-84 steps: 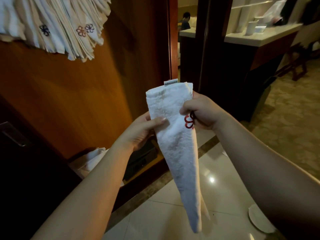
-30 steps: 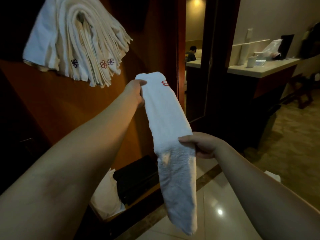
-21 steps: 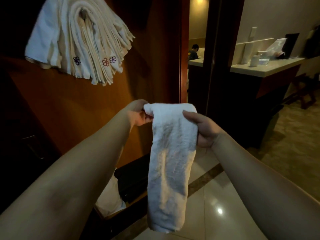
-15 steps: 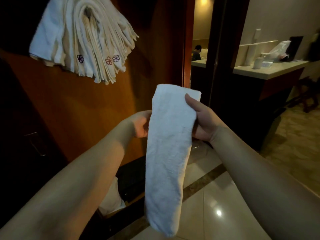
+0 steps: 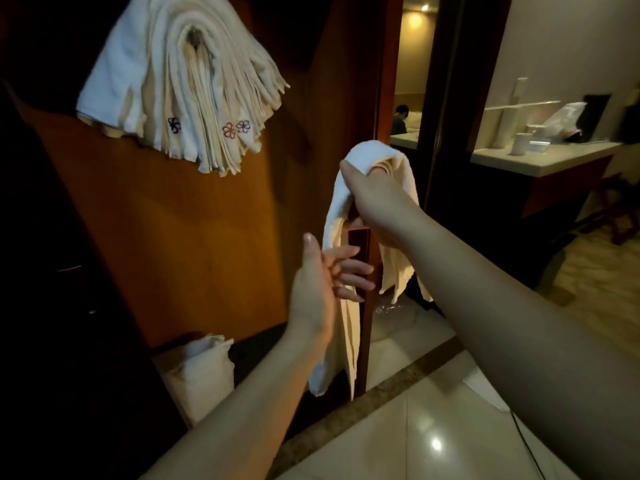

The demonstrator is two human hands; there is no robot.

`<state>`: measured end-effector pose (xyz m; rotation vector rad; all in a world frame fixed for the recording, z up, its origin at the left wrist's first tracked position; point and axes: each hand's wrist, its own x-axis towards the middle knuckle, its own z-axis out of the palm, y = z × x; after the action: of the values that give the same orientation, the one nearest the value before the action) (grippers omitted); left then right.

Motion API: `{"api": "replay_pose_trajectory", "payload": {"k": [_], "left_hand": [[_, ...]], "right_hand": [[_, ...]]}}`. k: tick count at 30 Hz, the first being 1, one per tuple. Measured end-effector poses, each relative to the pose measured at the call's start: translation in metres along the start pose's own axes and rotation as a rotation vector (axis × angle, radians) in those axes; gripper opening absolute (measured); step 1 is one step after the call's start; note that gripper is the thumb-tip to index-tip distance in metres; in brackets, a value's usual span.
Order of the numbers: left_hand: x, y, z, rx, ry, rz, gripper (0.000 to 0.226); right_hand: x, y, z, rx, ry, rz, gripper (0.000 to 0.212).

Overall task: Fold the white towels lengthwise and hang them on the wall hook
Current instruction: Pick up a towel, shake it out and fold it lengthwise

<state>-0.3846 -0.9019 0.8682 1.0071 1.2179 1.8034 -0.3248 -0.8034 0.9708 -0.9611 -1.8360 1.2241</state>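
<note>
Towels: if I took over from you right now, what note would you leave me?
Right hand: its grip is on the folded towel, draped over the fingers, both ends hanging down.
Left hand: open, fingers spread beside the towel's lower part, holding nothing.
Hung towels: a thick bunch already drapes over the wall hook, up and to the left on the wooden panel.
Done: this towel is folded into a long strip.
Left: lift it up and hang it on the hook with the others. A white bundle sits low by the panel; I cannot tell whether it is more towels.
</note>
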Motion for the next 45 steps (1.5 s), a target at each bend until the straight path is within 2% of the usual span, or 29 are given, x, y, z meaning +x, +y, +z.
{"api": "replay_pose_trajectory", "payload": {"k": [4,7,10,13,14,18,21,24,28,30,33,36,41,45], "left_hand": [[0.01,-0.024,0.02,-0.114,-0.068,-0.171,0.099],[0.022,-0.015,0.03,-0.142,0.045,-0.28,0.116],[0.036,0.0,0.031,-0.199,0.122,-0.264,0.132],[0.05,0.02,0.026,-0.19,0.322,-0.267,0.149],[0.054,0.024,0.022,-0.156,0.376,-0.248,0.148],[0.058,0.038,0.008,0.026,0.472,-0.098,0.129],[0.06,0.047,-0.01,0.097,0.607,-0.038,0.106],[0.067,0.061,-0.032,0.034,0.618,0.009,0.093],[0.076,0.088,-0.057,0.037,0.556,0.087,0.057],[0.079,0.107,-0.067,0.075,0.538,0.13,0.06],[0.084,0.131,-0.083,0.114,0.638,0.178,0.053],[0.099,0.155,-0.104,0.119,0.65,0.212,0.032],[0.142,0.195,-0.149,0.18,0.605,0.185,0.044],[0.17,0.22,-0.176,0.28,0.575,0.261,0.029]], "right_hand": [[0.004,-0.02,0.009,0.043,0.043,-0.001,0.07],[0.003,-0.035,0.015,0.137,0.076,-0.002,0.07],[0.002,-0.042,0.014,0.26,0.051,-0.008,0.076],[0.005,-0.038,0.004,0.376,0.087,-0.01,0.083],[0.007,-0.035,0.001,0.392,0.115,-0.016,0.085],[0.013,-0.014,-0.006,0.306,0.226,-0.024,0.094],[0.016,0.003,-0.012,0.17,0.226,-0.015,0.097],[0.024,0.011,-0.019,0.008,0.25,-0.067,0.085],[0.038,0.004,-0.016,-0.015,0.239,-0.055,0.065],[0.046,-0.003,-0.009,-0.014,0.244,-0.052,0.054],[0.061,-0.012,0.005,-0.041,0.243,-0.104,0.049],[0.08,-0.021,0.024,0.138,0.247,-0.132,0.041],[0.121,-0.037,0.058,0.535,0.108,-0.101,0.036],[0.166,-0.065,0.081,0.601,0.099,-0.116,0.033]]}}
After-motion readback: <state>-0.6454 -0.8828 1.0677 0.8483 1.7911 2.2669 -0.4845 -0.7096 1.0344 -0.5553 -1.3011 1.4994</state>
